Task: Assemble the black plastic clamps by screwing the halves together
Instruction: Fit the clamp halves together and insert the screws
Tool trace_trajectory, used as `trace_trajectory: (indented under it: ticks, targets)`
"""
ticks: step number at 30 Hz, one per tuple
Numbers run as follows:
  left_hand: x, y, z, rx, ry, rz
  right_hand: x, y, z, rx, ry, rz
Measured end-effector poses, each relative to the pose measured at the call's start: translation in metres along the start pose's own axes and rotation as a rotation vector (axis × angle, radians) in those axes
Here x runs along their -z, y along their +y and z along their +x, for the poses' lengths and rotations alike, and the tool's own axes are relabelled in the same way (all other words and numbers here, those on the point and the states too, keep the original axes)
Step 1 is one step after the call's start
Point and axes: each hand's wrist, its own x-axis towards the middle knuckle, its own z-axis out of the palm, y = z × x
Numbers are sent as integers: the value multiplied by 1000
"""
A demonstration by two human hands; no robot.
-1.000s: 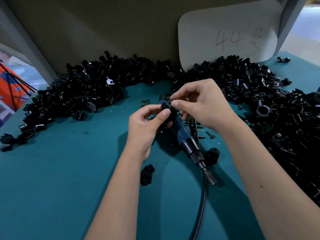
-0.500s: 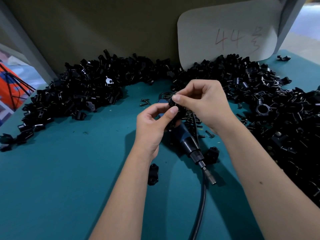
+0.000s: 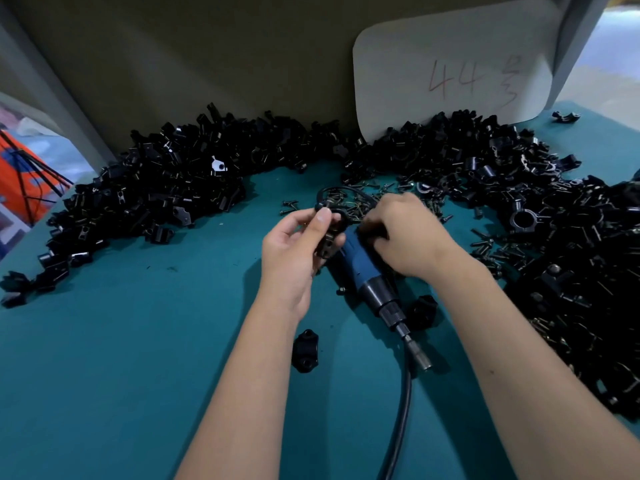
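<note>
Your left hand (image 3: 294, 251) pinches a black clamp (image 3: 330, 233) between thumb and fingertips, holding it up just above the teal table (image 3: 121, 358) and right beside the rear end of the blue electric screwdriver (image 3: 363, 268). Your right hand (image 3: 412, 237) lies over the upper part of that screwdriver, its fingers curled down around the blue body, which rests on the table with its black nose and metal bit (image 3: 417, 353) pointing toward you. A black cable (image 3: 401, 410) runs from near the bit down to the bottom edge of the view. Just behind your hands lies a scatter of small dark screws (image 3: 360, 202), some ringed by a loop of black cord. One loose clamp half (image 3: 304, 349) lies on the table between your forearms, and another black piece (image 3: 420, 311) sits just right of the screwdriver's nose, close to your right forearm. A large heap of black clamp parts (image 3: 156, 188) spreads along the back on the left, and a second heap (image 3: 571, 237) curves round the right side of the table. Against the back wall leans a white card (image 3: 450, 64) marked "44" in red, its lower edge tucked behind the right-hand heap.
</note>
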Motion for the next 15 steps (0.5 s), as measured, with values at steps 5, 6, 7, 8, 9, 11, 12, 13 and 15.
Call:
trace_trajectory:
  ticks: [5, 6, 7, 8, 9, 11, 12, 13, 15]
  targets:
    - [6, 8, -2, 106, -3, -119, -4, -4, 0, -20, -17, -60]
    - [7, 8, -2, 114, 0, -136, -3, -4, 0, -20, -15, -59]
    - [8, 9, -2, 120, 4, -156, -3, -4, 0, -17, -10, -50]
    - [9, 9, -2, 125, 3, -175, -3, -4, -1, -17, 1, -25]
    - [9, 10, -2, 129, -6, -190, -2, -5, -2, -20, 10, 8]
    - [9, 10, -1, 135, -28, -211, 0, -6, -2, -13, -11, 37]
    - [10, 10, -1, 136, -33, -217, 2, -6, -2, -2, -38, 27]
    - [10, 9, -1, 137, -34, -219, 3, -6, -2, -1, -65, 14]
    - [11, 9, -1, 137, -34, -217, 8, -7, -2, -32, -121, 6]
